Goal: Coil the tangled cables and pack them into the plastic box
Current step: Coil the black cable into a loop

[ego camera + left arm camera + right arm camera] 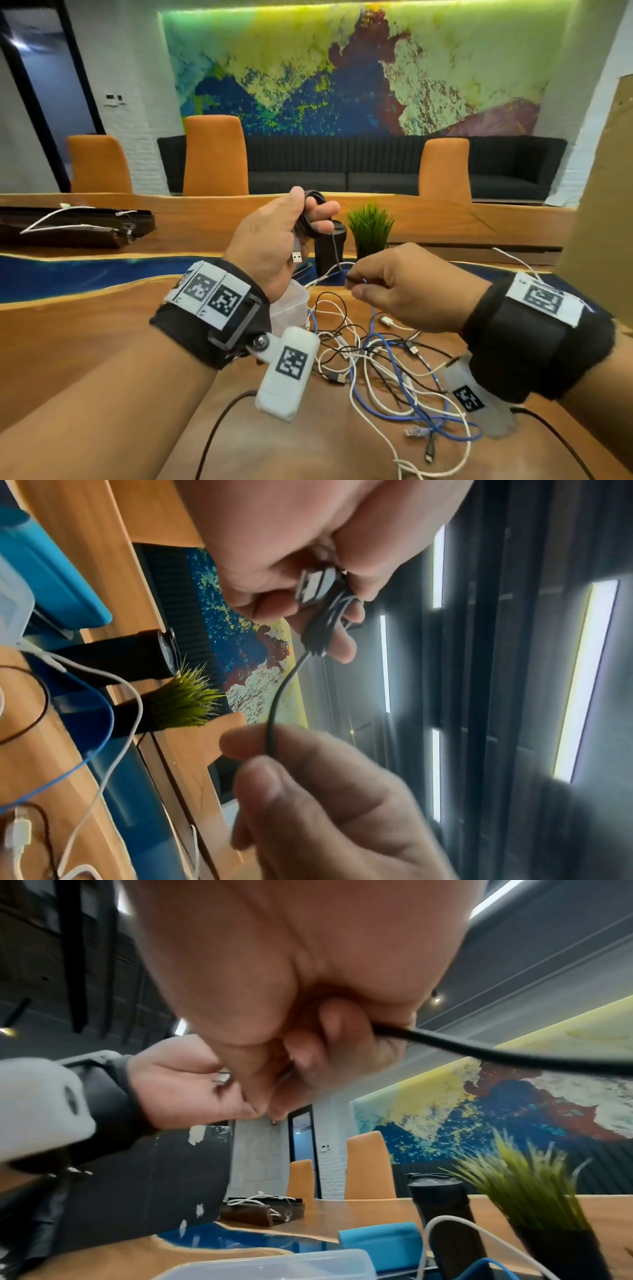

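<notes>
My left hand is raised above the table and grips a small coil of black cable, its USB plug hanging below the palm. The cable's free end runs down to my right hand, which pinches it between thumb and forefinger. Under both hands lies a tangle of white, blue and black cables. The clear plastic box stands behind my left wrist, partly hidden.
A black tumbler and a small potted green plant stand just past the hands. A brown pouch with white cables lies at the far left. A blue case sits near the box. Orange chairs line the table's far edge.
</notes>
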The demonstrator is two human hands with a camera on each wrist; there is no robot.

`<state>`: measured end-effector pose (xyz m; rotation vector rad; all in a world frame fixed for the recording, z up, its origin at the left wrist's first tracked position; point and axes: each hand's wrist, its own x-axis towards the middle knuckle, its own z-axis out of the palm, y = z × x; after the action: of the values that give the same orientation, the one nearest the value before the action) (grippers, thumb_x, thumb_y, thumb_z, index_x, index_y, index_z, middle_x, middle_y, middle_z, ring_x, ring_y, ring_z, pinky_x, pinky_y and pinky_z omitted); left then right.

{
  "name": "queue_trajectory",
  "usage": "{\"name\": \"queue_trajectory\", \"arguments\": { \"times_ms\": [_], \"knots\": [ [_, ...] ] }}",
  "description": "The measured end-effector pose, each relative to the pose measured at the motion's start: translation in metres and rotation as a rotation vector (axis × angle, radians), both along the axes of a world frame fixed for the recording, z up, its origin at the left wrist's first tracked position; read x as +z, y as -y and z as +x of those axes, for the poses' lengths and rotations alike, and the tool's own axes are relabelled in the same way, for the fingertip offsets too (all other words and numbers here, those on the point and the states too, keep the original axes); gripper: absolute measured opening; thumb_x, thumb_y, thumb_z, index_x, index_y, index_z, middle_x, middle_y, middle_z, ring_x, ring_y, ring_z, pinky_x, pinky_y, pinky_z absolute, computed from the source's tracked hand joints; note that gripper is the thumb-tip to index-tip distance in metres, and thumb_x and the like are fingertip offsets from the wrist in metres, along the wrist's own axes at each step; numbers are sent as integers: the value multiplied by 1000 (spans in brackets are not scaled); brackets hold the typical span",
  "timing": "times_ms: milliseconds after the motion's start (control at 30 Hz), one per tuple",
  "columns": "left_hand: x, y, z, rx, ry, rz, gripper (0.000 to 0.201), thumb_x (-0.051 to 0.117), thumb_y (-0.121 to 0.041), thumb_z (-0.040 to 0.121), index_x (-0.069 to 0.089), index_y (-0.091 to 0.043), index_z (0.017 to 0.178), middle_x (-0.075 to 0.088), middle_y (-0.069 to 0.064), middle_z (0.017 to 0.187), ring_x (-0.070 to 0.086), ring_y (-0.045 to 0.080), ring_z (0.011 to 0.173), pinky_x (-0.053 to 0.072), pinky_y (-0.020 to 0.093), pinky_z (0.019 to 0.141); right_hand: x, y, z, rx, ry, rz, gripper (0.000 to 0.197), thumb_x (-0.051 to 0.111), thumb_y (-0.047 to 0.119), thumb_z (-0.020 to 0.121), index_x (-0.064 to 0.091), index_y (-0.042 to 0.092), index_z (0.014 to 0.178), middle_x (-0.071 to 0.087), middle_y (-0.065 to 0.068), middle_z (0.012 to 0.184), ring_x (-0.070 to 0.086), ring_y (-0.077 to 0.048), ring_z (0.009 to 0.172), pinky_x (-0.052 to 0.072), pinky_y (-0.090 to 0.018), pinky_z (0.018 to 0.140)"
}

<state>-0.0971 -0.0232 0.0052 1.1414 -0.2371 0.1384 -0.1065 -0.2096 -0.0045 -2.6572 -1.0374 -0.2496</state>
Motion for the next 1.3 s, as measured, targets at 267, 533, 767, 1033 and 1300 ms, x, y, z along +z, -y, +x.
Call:
{"name": "queue_trajectory", "arguments": {
  "times_ms": [267,533,767,1033,1300],
  "knots": [
    [-14,7,-11,34,216,640,29,39,-19,105,58,-9,85,60,3,71,53,9,61,43,18,56,34,-1,-1,101,-35,386,21,62,21,94,71,17,75,62,10,66,54,-2,62,42,-19,61],
    [-6,1,-8,-279,-199,359,26,38,-20,96,56,-16,77,45,-2,64,32,10,53,25,23,50,12,2,7,-68,-4,532,17,61,30,93,62,27,110,63,10,88,60,-5,82,50,-18,71],
    [-20,29,4,-138,-151,275,7,45,-17,98,48,-15,104,48,1,71,36,8,47,27,20,48,-3,5,19,-25,-59,699,15,64,9,92,73,12,104,71,4,93,65,-3,88,52,-14,78],
    [-42,45,41,-14,92,439,17,44,-25,104,50,-9,101,48,2,65,41,8,53,32,22,47,-8,18,48,-88,-123,738,18,57,3,95,71,6,104,68,-2,86,61,4,69,46,-8,62],
    [-75,53,84,73,111,426,22,53,-28,101,51,-17,82,52,-1,55,42,8,47,33,23,45,-28,25,83,-122,-173,782,15,60,12,95,74,9,99,71,-8,80,61,-3,67,50,-16,61]
  ]
}}
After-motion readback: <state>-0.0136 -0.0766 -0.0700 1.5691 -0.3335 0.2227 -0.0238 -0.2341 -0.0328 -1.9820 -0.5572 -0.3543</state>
